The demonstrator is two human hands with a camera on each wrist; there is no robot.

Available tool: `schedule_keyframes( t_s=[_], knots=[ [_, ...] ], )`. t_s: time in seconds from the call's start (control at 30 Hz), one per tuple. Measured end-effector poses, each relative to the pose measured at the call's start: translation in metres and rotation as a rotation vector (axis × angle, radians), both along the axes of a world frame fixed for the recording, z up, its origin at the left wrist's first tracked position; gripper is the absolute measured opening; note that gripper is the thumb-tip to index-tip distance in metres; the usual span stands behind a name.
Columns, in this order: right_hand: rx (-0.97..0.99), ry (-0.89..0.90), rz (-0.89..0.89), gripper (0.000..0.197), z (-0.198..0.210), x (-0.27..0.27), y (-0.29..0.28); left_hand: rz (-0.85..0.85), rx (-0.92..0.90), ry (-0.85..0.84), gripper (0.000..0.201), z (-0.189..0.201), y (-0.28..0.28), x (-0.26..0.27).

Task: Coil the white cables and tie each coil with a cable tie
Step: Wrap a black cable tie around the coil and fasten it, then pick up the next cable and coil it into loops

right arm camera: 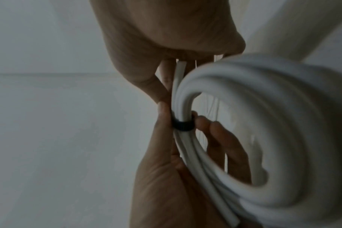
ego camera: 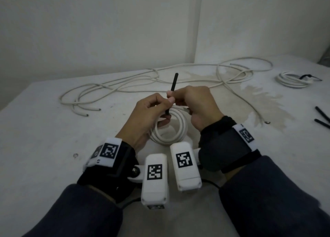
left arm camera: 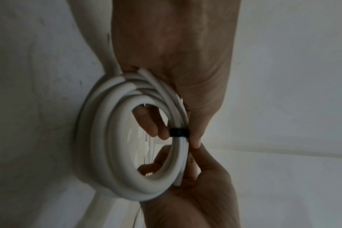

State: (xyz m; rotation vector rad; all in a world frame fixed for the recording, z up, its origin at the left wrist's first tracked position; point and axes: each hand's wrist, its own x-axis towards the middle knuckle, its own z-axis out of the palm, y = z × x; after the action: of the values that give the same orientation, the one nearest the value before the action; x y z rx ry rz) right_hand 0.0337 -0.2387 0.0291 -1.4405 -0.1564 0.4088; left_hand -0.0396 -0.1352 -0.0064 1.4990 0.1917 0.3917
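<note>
All three views are dim and greyish, with soft, even light and no glare. The head view bends straight lines near its edges and darkens toward the corners. Both wrist views are noisy and soft; in the right wrist view the coil (right arm camera: 263, 123) close to the lens is blurred.

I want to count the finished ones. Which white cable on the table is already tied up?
The small coil at the far right, with a black tie round it. The long cables behind the hands lie loose, and the coil being held is mid-tying.
</note>
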Motion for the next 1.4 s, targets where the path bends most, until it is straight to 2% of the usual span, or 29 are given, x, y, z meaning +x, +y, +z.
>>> schedule_keyframes(
  t_s=[0.13,0.3,0.47,0.6,0.73,0.83,0.97,1.03,1.13,1.23,1.3,1.33,1.4],
  knots=[
    [-0.041,0.001,0.031,0.009,-0.001,0.000,0.000,0.008,0.052,0.021,0.027,0.000,0.001,-0.003],
    [-0.002,0.017,0.020,0.007,-0.003,-0.001,0.003,0.032,0.063,0.020,0.030,0.002,-0.003,-0.003],
    [0.089,0.073,0.026,0.013,-0.003,-0.003,0.000,0.015,-0.013,0.040,0.030,0.003,0.000,-0.003],
    [0.149,0.110,0.099,0.016,0.000,-0.006,-0.004,0.005,-0.103,0.029,0.029,0.004,-0.002,-0.003],
    [0.170,0.099,0.156,0.018,0.001,-0.001,-0.009,0.034,-0.104,0.008,0.029,0.006,-0.009,0.000],
    [0.097,0.028,0.247,0.018,0.001,0.008,-0.018,0.080,-0.104,-0.007,0.027,0.007,-0.013,0.007],
    [-0.062,-0.070,0.419,0.023,0.001,0.029,-0.054,0.119,-0.210,-0.054,0.028,0.012,-0.027,0.030],
    [-0.125,-0.160,0.429,0.025,0.002,0.042,-0.078,0.104,-0.211,-0.062,0.030,0.015,-0.044,0.051],
    [-0.241,-0.286,0.321,0.017,0.009,0.066,-0.116,0.083,-0.161,-0.052,0.031,0.019,-0.082,0.091],
    [-0.271,-0.294,0.173,0.014,0.016,0.096,-0.156,0.052,-0.038,-0.022,0.026,0.023,-0.120,0.135],
    [-0.263,-0.280,-0.003,0.008,0.015,0.122,-0.185,0.048,0.135,0.038,0.028,0.023,-0.138,0.165],
    [-0.263,-0.268,-0.135,0.011,0.011,0.138,-0.200,0.053,0.239,0.096,0.032,0.019,-0.142,0.179],
    [-0.265,-0.207,-0.394,0.018,0.004,0.173,-0.237,0.083,0.509,0.287,0.050,0.008,-0.144,0.200]
  ],
)
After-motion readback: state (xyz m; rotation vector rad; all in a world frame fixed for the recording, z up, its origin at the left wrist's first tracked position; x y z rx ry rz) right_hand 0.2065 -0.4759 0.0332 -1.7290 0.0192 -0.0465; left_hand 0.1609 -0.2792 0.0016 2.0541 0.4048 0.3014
